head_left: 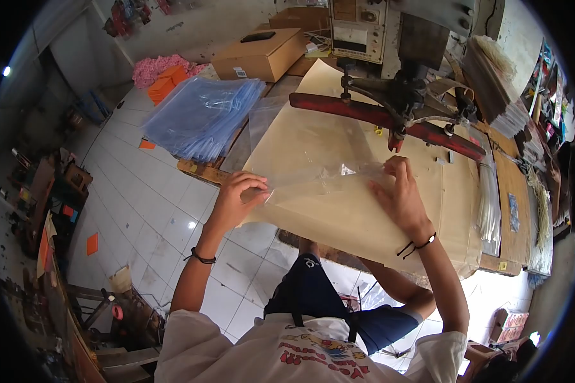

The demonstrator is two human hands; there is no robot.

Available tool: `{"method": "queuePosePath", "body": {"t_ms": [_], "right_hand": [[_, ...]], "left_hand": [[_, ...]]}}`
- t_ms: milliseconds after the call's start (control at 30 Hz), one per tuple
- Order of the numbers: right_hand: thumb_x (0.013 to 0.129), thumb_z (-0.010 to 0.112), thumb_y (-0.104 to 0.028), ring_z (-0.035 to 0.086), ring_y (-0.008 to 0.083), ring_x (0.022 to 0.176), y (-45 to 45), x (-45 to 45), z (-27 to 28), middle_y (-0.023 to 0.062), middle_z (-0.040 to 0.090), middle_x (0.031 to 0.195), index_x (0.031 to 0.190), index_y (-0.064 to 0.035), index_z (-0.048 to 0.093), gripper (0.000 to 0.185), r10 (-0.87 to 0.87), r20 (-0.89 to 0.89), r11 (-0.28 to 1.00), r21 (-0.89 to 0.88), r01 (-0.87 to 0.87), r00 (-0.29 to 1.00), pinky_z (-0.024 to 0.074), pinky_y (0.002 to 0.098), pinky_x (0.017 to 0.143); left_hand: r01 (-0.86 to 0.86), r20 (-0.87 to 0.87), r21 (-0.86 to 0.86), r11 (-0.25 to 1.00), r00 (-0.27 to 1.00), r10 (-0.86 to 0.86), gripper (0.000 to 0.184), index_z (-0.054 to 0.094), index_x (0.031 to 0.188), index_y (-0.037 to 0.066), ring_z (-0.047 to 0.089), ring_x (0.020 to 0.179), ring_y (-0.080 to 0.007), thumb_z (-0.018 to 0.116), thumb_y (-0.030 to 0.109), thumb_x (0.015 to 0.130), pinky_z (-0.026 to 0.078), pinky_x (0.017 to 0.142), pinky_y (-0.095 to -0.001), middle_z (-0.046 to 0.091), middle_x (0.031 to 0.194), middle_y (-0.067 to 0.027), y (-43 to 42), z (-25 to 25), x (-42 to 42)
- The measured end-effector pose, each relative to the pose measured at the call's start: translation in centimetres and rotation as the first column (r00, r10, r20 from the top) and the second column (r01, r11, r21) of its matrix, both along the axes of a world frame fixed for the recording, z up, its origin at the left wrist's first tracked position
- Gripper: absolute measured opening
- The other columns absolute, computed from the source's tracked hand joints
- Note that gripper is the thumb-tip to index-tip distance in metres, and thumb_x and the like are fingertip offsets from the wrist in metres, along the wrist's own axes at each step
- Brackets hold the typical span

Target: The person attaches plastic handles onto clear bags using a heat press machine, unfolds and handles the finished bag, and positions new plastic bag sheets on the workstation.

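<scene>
A clear plastic sheet [316,182] stretches between my two hands above the brown paper-covered worktable [338,223]. At its left end, my left hand [236,193] pinches the edge between thumb and fingers. My right hand [399,198] grips the other end, fingertips and thumb curled together at the sheet's corner. Just beyond the sheet hangs a press head with a long red bar [345,110], which neither hand touches. To the left lies a thick stack of bluish clear plastic sheets [201,118].
A cardboard box [259,54] with a dark object on top stands behind the stack. A control panel [358,32] sits at the back. Bundled pale strips [489,204] line the table's right side. White floor tiles [172,223] show at left, with orange scraps.
</scene>
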State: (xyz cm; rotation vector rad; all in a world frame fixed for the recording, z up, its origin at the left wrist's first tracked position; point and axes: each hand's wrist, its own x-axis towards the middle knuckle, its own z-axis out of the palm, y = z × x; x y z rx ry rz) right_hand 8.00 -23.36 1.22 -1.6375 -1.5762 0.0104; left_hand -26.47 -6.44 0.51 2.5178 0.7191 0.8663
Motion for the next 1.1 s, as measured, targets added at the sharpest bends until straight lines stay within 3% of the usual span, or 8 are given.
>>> {"method": "queuePosePath", "body": {"t_ms": [300,400,600,900,1000,1100], "right_hand": [[0.086,0.074,-0.015,0.064,0.0363,0.099,0.0,-0.2,0.7,0.0168,0.065,0.105,0.105,0.0022,0.065,0.027,0.021,0.070,1.000,-0.024,-0.019,0.997,0.0543,0.0429,0.086],[0.086,0.074,-0.015,0.064,0.0359,0.098,-0.1,-0.3,0.8,0.0160,0.067,0.103,0.101,0.0014,0.068,0.023,0.027,0.079,0.999,-0.033,-0.025,0.997,0.0544,0.0427,0.086],[0.084,0.077,-0.017,0.064,0.0353,0.093,0.3,-0.1,0.3,0.0148,0.067,0.095,0.094,0.0004,0.071,0.021,0.046,0.152,0.999,0.013,-0.049,0.987,0.0548,0.0419,0.083],[0.084,0.076,-0.034,0.065,0.0345,0.087,1.2,-1.5,0.9,0.0171,0.066,0.086,0.084,-0.0024,0.074,0.031,-0.108,0.259,0.985,-0.101,0.138,0.960,0.0531,0.0440,0.080],[0.085,0.074,-0.034,0.065,0.0343,0.087,1.8,-1.6,0.4,0.0162,0.067,0.086,0.082,-0.0040,0.074,0.030,-0.149,0.221,0.979,-0.103,0.175,0.964,0.0525,0.0447,0.081],[0.085,0.073,-0.028,0.065,0.0339,0.087,2.0,-0.9,-1.6,0.0145,0.069,0.087,0.081,-0.0043,0.073,0.024,-0.113,0.327,0.993,0.050,0.102,0.938,0.0525,0.0441,0.081]], "left_hand": [[-0.052,0.091,-0.087,0.995,0.994,0.060,0.022,0.074,0.110,0.005,0.063,0.117,-0.0286,0.072,0.011,0.089,0.049,0.101,-0.0397,0.071,0.118,-0.0092,-1.1,-0.3,0.1],[-0.067,0.056,0.045,0.997,0.996,0.064,0.026,0.072,0.117,0.004,0.062,0.121,-0.0305,0.068,0.014,0.094,0.051,0.101,-0.0397,0.069,0.125,-0.0108,-1.6,-1.0,0.3],[-0.114,-0.083,0.024,0.993,0.990,0.116,0.030,0.067,0.127,0.003,0.051,0.135,-0.0333,0.058,0.016,0.101,0.047,0.108,-0.0407,0.060,0.138,-0.0145,-2.5,-0.4,0.4],[-0.125,-0.384,-0.014,0.992,0.917,0.110,0.041,0.059,0.136,0.001,0.040,0.143,-0.0371,0.055,0.024,0.103,0.040,0.114,-0.0429,0.053,0.146,-0.0162,-3.9,2.8,0.6],[-0.058,-0.575,0.066,0.996,0.814,0.086,0.044,0.059,0.136,-0.001,0.045,0.139,-0.0374,0.058,0.026,0.100,0.039,0.114,-0.0429,0.055,0.145,-0.0178,-3.5,5.5,1.6],[0.062,-0.561,0.409,0.910,0.804,0.197,0.046,0.060,0.132,-0.002,0.048,0.135,-0.0371,0.061,0.027,0.097,0.039,0.114,-0.0431,0.057,0.141,-0.0188,-4.4,6.0,4.5]]}}
